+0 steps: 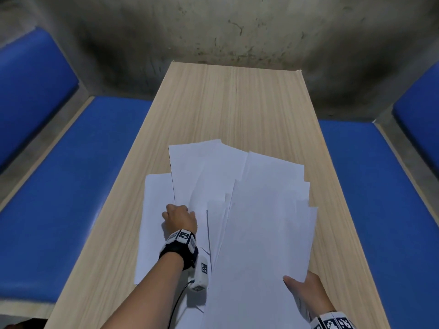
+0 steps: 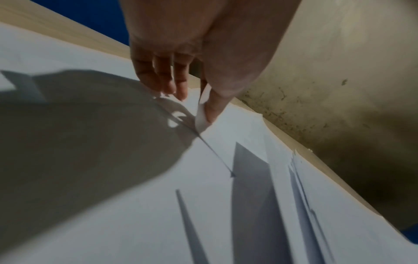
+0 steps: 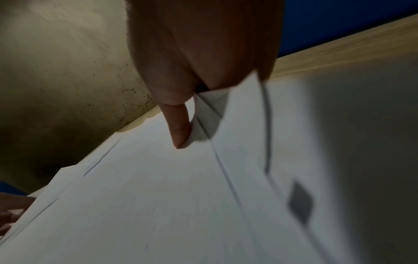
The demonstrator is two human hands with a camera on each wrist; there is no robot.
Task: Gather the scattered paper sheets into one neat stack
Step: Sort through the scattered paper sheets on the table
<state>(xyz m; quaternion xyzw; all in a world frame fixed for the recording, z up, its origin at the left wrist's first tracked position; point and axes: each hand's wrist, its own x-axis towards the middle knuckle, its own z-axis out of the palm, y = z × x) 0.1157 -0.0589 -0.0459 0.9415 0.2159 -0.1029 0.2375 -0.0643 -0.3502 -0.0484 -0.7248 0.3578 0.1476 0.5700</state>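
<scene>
On the near half of the table (image 1: 237,103), your paper sheets (image 1: 261,222) lie fanned and overlapping, the nearest ones cut off by the frame's bottom edge. Your left hand (image 1: 180,217) sits at the pile's left side, thumb (image 2: 214,105) and a finger hidden behind it pinching a curled sheet edge. Your right hand (image 1: 306,290) grips the fan near the table's right edge, thumb on top, fingers hidden beneath. Both wrist views are blurred.
</scene>
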